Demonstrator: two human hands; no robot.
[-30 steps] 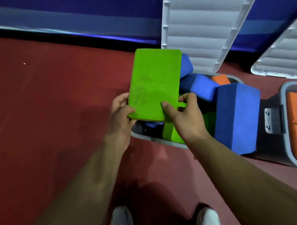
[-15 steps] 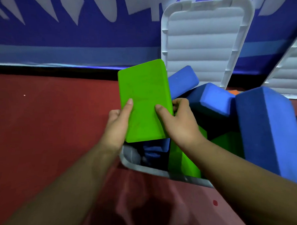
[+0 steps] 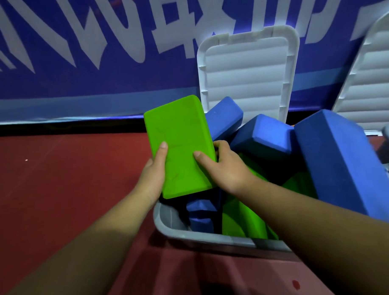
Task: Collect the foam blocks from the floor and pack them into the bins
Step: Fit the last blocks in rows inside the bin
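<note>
Green foam block [image 3: 180, 145] gripped by left hand [image 3: 153, 173] and right hand [image 3: 225, 168] (above the grey bin [image 3: 169, 223])

Green block [image 3: 180, 145] lower, nearer the bin [image 3: 169, 223] (camera closer too)

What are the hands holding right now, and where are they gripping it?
Both hands grip the green foam block at its lower half: left hand on its left edge, right hand on its right edge.
</note>
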